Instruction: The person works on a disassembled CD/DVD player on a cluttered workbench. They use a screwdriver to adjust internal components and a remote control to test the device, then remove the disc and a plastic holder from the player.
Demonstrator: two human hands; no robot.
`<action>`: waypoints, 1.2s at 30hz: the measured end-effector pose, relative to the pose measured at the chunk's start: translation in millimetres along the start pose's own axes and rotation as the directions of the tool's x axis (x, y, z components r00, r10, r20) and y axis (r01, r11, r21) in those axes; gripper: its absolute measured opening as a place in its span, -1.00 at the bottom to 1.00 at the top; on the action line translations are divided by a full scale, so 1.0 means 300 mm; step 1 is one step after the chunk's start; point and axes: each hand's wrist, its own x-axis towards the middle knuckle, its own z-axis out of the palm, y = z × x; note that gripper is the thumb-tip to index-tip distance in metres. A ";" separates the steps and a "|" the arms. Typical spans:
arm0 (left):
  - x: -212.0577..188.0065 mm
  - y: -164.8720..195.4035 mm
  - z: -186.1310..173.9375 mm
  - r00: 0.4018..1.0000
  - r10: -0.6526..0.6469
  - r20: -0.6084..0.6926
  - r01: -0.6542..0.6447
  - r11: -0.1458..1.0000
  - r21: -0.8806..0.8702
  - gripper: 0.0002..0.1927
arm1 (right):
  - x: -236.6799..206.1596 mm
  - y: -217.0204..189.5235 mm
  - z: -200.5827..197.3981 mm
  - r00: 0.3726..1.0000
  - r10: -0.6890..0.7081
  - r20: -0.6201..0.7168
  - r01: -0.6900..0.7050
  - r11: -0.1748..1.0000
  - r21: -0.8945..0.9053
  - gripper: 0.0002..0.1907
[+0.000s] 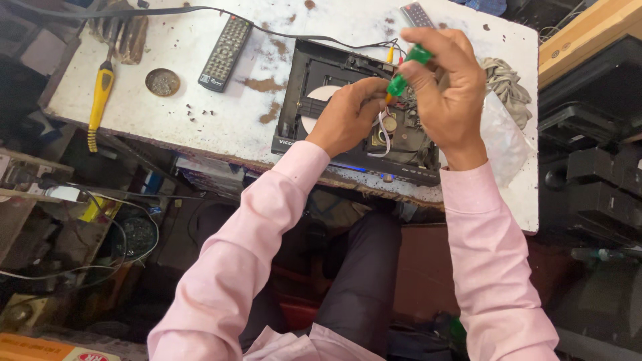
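Two hands work over an opened disc player [314, 100] that sits at the near edge of a worn white table [214, 113], and they cover much of its insides. The right hand [449, 93] is curled tight round the green handle of a screwdriver [404, 70], whose tip drops out of sight behind the left hand [349, 115]. The left hand's fingers are bent down into the player beside the shaft; whether they pinch anything there cannot be told. The player is a black, boxy case with its lid off, and inside it show a pale disc [319, 100], partly hidden by the left hand, a flat white ribbon cable and some dark parts too small to make out. A black remote [226, 53] with rows of small buttons lies on the table to the left, and a second remote [416, 13] is cut off by the top edge. A small round metal dish [162, 81] holds a heap of tiny grey bits that are hard to identify. A yellow-handled tool [100, 100] lies near the table's left edge. A crumpled grey rag [508, 83] and a clear plastic bag [508, 140] lie to the right, half behind the right wrist.
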 end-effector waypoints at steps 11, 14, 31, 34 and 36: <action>0.007 0.024 0.045 0.968 -0.085 -0.235 0.140 0.964 0.227 -0.86 | -0.175 0.131 0.113 0.965 0.261 -0.015 -0.242 0.914 0.327 -0.66; 0.004 0.044 0.052 0.963 -0.178 -0.203 0.232 0.932 0.278 -0.76 | -0.185 0.178 0.115 0.943 0.322 -0.090 -0.290 0.921 0.260 -0.71; -0.044 -0.020 0.094 0.984 -0.160 -0.081 0.177 0.798 0.576 -0.89 | -0.210 0.170 0.089 0.959 0.282 -0.015 -0.253 0.884 0.392 -0.57; -0.043 -0.031 0.101 0.985 -0.160 -0.069 0.169 0.792 0.587 -0.88 | -0.216 0.165 0.088 0.973 0.230 -0.015 -0.210 0.913 0.350 -0.62; -0.055 -0.036 0.111 0.986 -0.143 -0.082 0.164 0.793 0.587 -0.88 | -0.219 0.164 0.093 0.936 0.343 -0.077 -0.319 0.920 0.226 -0.66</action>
